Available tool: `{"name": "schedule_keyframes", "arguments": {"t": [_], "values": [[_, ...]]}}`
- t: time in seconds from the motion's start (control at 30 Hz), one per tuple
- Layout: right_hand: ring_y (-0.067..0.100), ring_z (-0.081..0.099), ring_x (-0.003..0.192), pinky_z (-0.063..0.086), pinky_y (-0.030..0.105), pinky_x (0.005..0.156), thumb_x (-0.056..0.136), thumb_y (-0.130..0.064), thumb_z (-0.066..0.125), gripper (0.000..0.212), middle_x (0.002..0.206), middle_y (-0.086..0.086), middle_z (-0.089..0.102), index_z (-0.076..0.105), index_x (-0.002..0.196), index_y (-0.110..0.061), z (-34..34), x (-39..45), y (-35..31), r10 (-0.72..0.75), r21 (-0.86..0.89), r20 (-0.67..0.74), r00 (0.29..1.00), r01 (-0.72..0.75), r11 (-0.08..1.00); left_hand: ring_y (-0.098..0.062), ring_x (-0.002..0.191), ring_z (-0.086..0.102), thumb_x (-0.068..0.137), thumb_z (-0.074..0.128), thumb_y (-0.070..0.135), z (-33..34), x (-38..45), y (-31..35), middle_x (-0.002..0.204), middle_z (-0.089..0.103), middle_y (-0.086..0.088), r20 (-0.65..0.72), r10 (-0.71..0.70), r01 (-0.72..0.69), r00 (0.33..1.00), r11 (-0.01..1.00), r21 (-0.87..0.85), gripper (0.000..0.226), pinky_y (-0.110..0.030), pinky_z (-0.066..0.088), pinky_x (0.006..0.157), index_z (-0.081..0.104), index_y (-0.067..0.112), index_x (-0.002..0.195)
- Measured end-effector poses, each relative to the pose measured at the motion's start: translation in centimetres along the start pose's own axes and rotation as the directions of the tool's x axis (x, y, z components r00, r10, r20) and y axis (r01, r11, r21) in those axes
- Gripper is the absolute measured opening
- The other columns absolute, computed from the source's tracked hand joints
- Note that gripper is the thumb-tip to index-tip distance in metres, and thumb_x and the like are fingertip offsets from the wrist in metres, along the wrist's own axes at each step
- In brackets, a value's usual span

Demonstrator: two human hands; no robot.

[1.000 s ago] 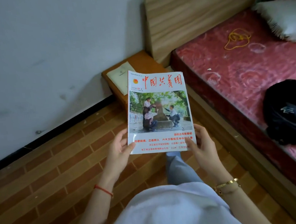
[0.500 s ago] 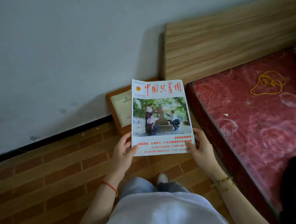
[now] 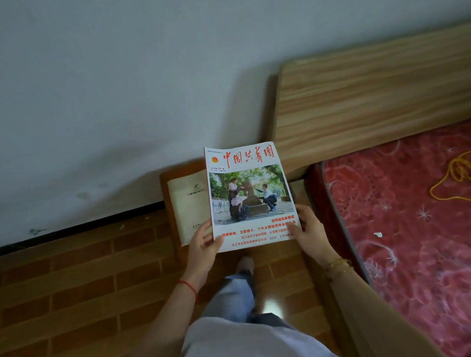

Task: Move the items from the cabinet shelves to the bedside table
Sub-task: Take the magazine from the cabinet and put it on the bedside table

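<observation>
Head view: magazine (image 3: 249,195) titled 中国共青团.

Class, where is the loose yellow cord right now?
In the head view, the loose yellow cord lies far right on the red patterned mattress, below the wooden headboard.

The magazine (image 3: 249,195) covers most of the counter (image 3: 170,202), so only its left strip and a sliver on the right show; it also hides the right part of the pale booklet (image 3: 188,209), whose small print is too faint to read; the fingers of the left grip (image 3: 204,241) and right grip (image 3: 306,229) lie hidden under the magazine; the bed (image 3: 426,231) and headboard (image 3: 379,96) run off the right edge; a dark thing at the bottom right corner is cut off.
</observation>
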State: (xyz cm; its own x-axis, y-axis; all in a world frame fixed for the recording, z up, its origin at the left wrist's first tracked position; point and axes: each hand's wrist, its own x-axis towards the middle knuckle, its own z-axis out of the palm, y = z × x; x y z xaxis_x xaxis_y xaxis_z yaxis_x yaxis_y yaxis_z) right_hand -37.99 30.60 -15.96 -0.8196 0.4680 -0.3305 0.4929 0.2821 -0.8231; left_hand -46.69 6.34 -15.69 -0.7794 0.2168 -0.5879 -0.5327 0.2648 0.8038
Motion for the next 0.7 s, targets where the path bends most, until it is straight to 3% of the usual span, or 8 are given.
{"name": "schedule_keyframes", "arguments": {"t": [0.27,0.5,0.7], "values": [[0.004,0.069,0.083,0.058,0.024,0.071,0.090,-0.007,0.061,0.033,0.096,-0.006,0.068,0.050,0.116,-0.024,0.7,12.9,2.5,0.129,-0.019,0.086,0.988,-0.128,0.992,-0.036,0.118,0.060,0.091,0.056,-0.008,3.8,10.6,1.7,0.130,0.059,-0.023,-0.029,-0.138,0.136,0.990,0.989,-0.066,0.052,-0.051,0.052,0.097,0.043,0.003,0.140],[0.003,0.069,0.082,0.059,0.025,0.071,0.089,-0.006,0.059,0.032,0.094,-0.011,0.069,0.052,0.112,-0.028,1.4,19.8,8.2,0.205,-0.065,0.144,0.968,-0.197,0.978,-0.020,0.106,0.068,0.092,0.060,0.000,8.0,17.7,-2.4,0.113,0.071,-0.004,-0.102,-0.183,0.184,0.978,0.983,0.004,0.043,-0.020,0.058,0.076,0.054,0.012,0.133],[-0.007,0.067,0.080,0.053,0.011,0.062,0.091,-0.004,0.057,0.035,0.092,-0.014,0.068,0.051,0.112,-0.032,3.0,23.1,13.7,0.211,-0.101,0.198,0.957,-0.194,0.976,-0.017,0.101,0.070,0.091,0.064,0.004,10.8,21.3,-8.2,0.113,0.071,-0.008,-0.185,-0.246,0.249,0.951,0.968,-0.005,0.044,-0.028,0.060,0.080,0.054,0.011,0.133]]}}
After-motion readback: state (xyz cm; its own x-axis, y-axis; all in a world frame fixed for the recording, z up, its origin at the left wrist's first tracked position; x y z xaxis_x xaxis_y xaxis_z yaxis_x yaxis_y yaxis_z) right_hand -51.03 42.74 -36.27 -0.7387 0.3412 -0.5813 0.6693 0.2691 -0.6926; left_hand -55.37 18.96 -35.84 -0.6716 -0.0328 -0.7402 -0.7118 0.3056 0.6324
